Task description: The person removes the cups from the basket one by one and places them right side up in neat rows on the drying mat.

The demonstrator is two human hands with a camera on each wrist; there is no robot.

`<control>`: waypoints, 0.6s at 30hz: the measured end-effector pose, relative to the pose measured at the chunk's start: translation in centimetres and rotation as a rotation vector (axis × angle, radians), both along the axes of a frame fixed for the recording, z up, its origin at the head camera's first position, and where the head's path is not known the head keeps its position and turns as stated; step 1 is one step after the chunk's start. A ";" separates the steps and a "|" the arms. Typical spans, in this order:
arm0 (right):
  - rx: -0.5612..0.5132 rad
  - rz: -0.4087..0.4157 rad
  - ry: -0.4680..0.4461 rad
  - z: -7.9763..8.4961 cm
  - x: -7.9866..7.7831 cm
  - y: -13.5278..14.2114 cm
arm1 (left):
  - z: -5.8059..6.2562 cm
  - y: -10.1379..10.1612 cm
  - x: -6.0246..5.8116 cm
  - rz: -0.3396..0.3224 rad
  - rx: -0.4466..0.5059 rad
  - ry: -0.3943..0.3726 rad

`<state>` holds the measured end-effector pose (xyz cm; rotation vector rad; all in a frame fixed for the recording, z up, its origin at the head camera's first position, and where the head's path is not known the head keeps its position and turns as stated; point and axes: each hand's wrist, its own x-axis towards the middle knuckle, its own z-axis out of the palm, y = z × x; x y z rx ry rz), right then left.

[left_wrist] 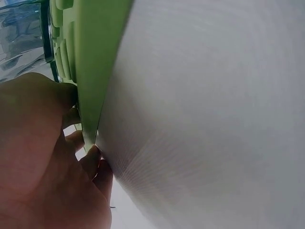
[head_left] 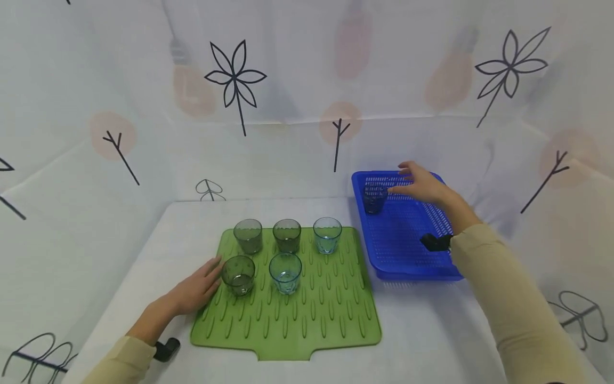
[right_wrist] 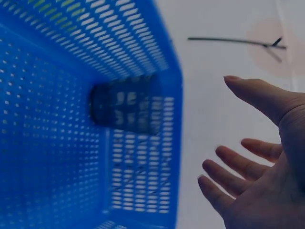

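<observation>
In the head view, my right hand hovers over the back of a blue plastic basket, thumb and fingers spread apart, holding nothing. A dark glass tumbler stands in the basket's back left corner; the right wrist view shows this tumbler apart from the fingers. My left hand rests against the left edge of a green drying mat, its fingers extended along that edge. Close to those fingers stands a grey-green tumbler on the mat.
Other tumblers on the mat are a blue one in front, and at the back a grey one, a brownish one and a light blue one. A printed white cloth hangs behind the table.
</observation>
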<state>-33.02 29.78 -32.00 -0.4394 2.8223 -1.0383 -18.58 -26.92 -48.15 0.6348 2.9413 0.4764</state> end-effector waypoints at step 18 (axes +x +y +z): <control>-0.090 -0.127 -0.166 -7.5 -5.1 0.3 | 0.1 -0.2 0.1 0.001 0.008 0.019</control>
